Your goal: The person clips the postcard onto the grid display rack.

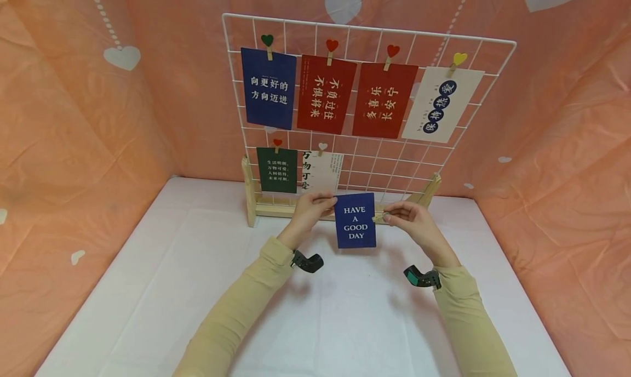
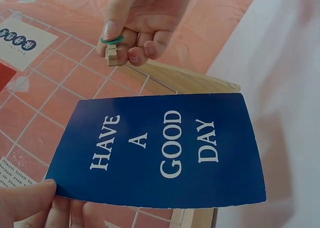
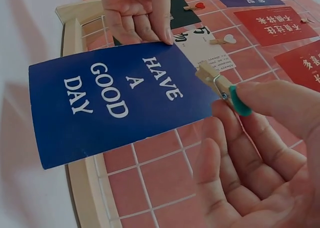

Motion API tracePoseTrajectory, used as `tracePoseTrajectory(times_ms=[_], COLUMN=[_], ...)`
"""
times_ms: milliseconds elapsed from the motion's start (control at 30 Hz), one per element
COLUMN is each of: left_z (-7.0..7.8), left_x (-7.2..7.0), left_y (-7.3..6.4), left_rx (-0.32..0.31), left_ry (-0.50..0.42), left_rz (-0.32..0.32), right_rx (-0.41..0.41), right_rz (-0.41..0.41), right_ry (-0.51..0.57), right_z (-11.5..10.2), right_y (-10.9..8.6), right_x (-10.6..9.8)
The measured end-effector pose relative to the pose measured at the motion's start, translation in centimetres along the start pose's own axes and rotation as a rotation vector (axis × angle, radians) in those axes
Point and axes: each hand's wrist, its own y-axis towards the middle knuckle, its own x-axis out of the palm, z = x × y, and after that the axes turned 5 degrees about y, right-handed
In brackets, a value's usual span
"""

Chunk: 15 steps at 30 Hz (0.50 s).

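My left hand (image 1: 312, 211) pinches the upper left corner of a blue card (image 1: 355, 221) printed "HAVE A GOOD DAY". In my right hand (image 1: 413, 219) a small wooden clothespin (image 3: 214, 80) with a green top is pinched between thumb and fingers. The left wrist view shows a gap between this clothespin (image 2: 111, 55) and the card (image 2: 160, 153). Both hands are in front of the lower part of a white wire grid (image 1: 394, 163). Just behind the left hand hangs a white card (image 1: 322, 171), its lower edge partly hidden.
Four cards hang along the grid's upper row, including a blue card (image 1: 268, 89) and a red card (image 1: 327, 95), held by heart-topped clips. A green card (image 1: 277, 170) hangs lower left. Wooden feet (image 1: 250, 193) support the grid on a white-covered table (image 1: 315, 322).
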Motion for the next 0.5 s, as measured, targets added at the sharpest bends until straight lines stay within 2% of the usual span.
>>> tracePoseTrajectory(times_ms=[267,500], left_z=[0.6,1.2], left_x=[0.3,0.7], left_y=[0.7,1.1], left_rx=[0.055,0.102], left_ry=[0.063,0.095], left_rz=[0.017,0.026], right_rx=[-0.032,-0.013], right_rz=[-0.001,0.014], right_ry=[0.022,0.005], right_z=[-0.9,-1.3], right_y=[0.8,1.4], right_x=[-0.2,0.0])
